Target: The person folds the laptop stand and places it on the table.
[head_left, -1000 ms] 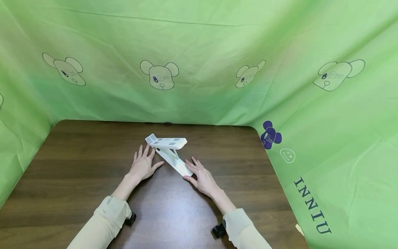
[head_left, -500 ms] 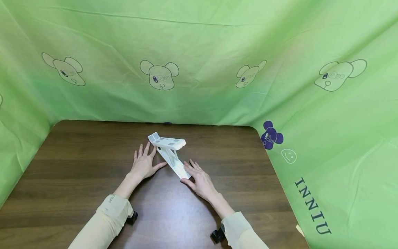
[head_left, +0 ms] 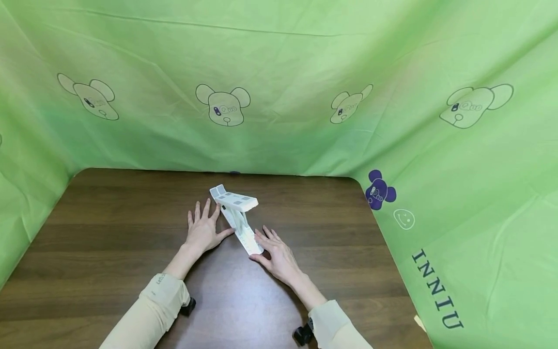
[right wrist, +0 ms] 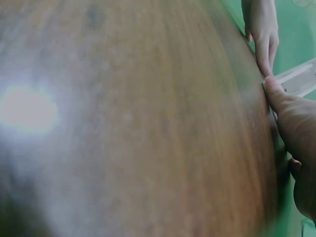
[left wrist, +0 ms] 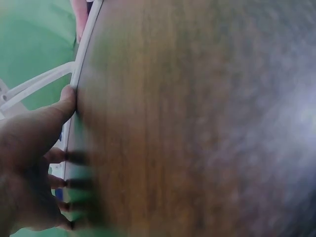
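A white folding stand (head_left: 246, 237) sits on the brown wooden table, its upper plate (head_left: 237, 200) with grey pads raised on a strut above the long base. My left hand (head_left: 204, 233) lies flat with fingers spread at the stand's left side. Its index finger and thumb touch the base's edge, and the left wrist view has the thumb (left wrist: 68, 96) against that rim. My right hand (head_left: 281, 259) holds the near end of the base, thumb at the front edge and index finger along the right side. In the right wrist view its thumb (right wrist: 275, 91) meets the stand's edge.
The wooden table (head_left: 109, 232) spreads around both hands. A green cloth (head_left: 279, 140) printed with bear heads hangs at the back and sides. Black wrist cameras sit under both cuffs, and a small pale piece (head_left: 419, 322) shows at the table's right edge.
The stand has turned clockwise a little: its far end moved right and its near end moved left and nearer. Both hands shifted with it, the right one leftward.
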